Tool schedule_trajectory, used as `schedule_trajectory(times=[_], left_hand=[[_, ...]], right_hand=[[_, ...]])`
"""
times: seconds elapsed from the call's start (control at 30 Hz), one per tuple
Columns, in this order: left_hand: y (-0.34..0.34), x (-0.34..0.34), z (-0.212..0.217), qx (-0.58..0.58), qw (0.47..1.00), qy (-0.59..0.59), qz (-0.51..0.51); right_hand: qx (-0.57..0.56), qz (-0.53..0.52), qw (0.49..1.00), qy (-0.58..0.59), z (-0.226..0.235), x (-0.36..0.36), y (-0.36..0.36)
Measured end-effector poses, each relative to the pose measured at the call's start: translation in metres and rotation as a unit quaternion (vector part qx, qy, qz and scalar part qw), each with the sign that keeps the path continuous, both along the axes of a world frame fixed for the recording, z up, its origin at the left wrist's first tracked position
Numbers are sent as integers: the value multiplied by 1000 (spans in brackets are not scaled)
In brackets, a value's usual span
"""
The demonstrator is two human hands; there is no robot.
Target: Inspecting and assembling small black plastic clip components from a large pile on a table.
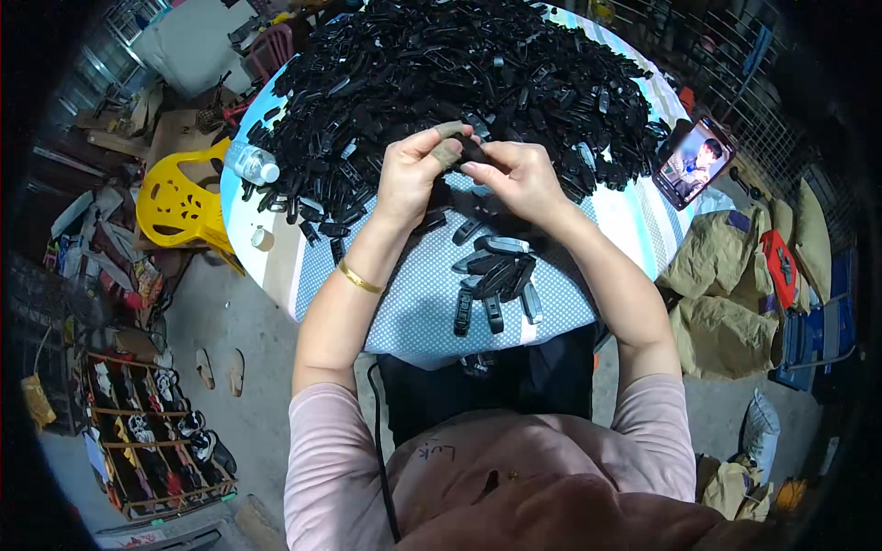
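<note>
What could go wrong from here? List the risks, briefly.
1. The big heap of black plastic parts reaches the round table's rim; pieces could slide off onto the floor.
2. The small group of parts near the person's edge lies close to the rim and might be knocked off by a forearm.
3. The left hand and right hand pinch one small black part together; a slip could drop it into the heap.

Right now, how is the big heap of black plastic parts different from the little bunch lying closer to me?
The big heap is far larger than the small bunch and covers the table's far half, while the small bunch lies near its front edge. The heap's pieces are piled in a tangle; the bunch's lie side by side. Both hold black plastic pieces, seemingly alike.
</note>
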State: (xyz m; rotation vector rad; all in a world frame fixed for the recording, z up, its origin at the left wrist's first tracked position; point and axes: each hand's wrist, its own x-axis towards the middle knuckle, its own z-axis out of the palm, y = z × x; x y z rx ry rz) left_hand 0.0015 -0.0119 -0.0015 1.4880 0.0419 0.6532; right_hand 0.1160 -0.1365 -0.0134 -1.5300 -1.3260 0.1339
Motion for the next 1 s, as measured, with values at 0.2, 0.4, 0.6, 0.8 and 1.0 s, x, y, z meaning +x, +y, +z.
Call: schedule_trajectory(times=[0.2, 0.4, 0.6, 0.8, 1.0], left_hand=[[-12, -12, 22, 141, 984, 95, -55], [-38, -24, 29, 421, 870, 174, -189], [-8, -40, 15, 648, 671, 353, 73], [2, -18, -16, 646, 700, 265, 151], [-2, -3, -29, 646, 718, 199, 168]], right_hand=[[-130, 107, 980, 108, 27, 30, -27], [-394, -128, 873, -258, 18, 46, -60], [-265, -112, 896, -338, -6, 30, -38], [-147, -118, 946, -265, 5, 50, 7], [17, -291, 916, -276, 4, 114, 82]])
